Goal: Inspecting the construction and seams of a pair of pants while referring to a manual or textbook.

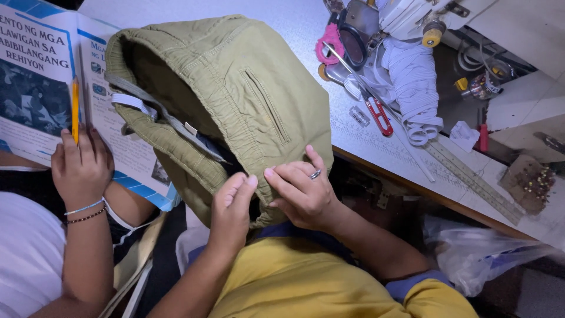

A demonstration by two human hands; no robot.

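An olive green garment (pixel 235 88), apparently a pair of trousers or shorts with a stitched slit pocket, lay bunched on the pale table (pixel 306 23), its waistband opening turned toward the far left and its near edge hanging over the table's front edge toward the person. The person's left hand (pixel 232 206) pinched the near edge of the cloth, thumb and forefinger pressed together on the fabric, while the right hand (pixel 303 191), with a ring on one finger, lay just beside it with its fingers curled and pressing on the same edge; both hands were grasping the garment, nearly touching each other. A grey strap and a white band (pixel 126 100) showed inside the waistband opening. To the right on the table lay a roll of white elastic (pixel 412 88), red-handled snips (pixel 376 115) just left of it, pink-handled scissors (pixel 332 41) farther away, and a long ruler (pixel 471 176) running along the table's near right edge. A sewing machine (pixel 412 15) stood at the far right. On the left, another person's hand (pixel 79 168), wearing thin bracelets at the wrist, held a yellow pencil (pixel 75 109) upright against an open book (pixel 35 70) with blue borders, well apart from the garment holder's hands. A clear plastic bag (pixel 477 253) sat low at the near right, below the table
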